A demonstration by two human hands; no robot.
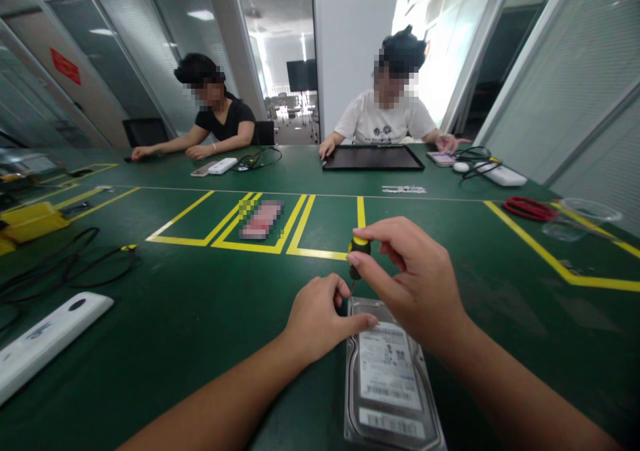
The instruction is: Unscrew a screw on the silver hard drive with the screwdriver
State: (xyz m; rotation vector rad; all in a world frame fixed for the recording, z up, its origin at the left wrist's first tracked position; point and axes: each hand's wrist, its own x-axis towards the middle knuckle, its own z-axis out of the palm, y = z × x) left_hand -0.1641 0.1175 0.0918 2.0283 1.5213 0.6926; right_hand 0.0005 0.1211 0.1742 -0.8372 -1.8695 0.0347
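A silver hard drive [387,371] with a white printed label lies on the green table close in front of me. My left hand [320,314] is closed at its far left edge, thumb resting on the top face and fingers curled beside the corner. Pinched between the thumb and fingers of my right hand [415,277] is a short black-and-yellow screwdriver [356,272]. It stands nearly upright, its shaft pointing down at the drive's far left corner. My left fingers are close beside the shaft; whether they touch it I cannot tell. The screwdriver's tip and any screw under it are hidden.
A white power strip [50,344] and black cables [80,264] lie to the left. Yellow tape marks boxes, one holding a phone [262,220]. A red cable coil [529,209] and clear plastic container [575,221] sit right. Two people sit opposite, one touching a black panel [373,158].
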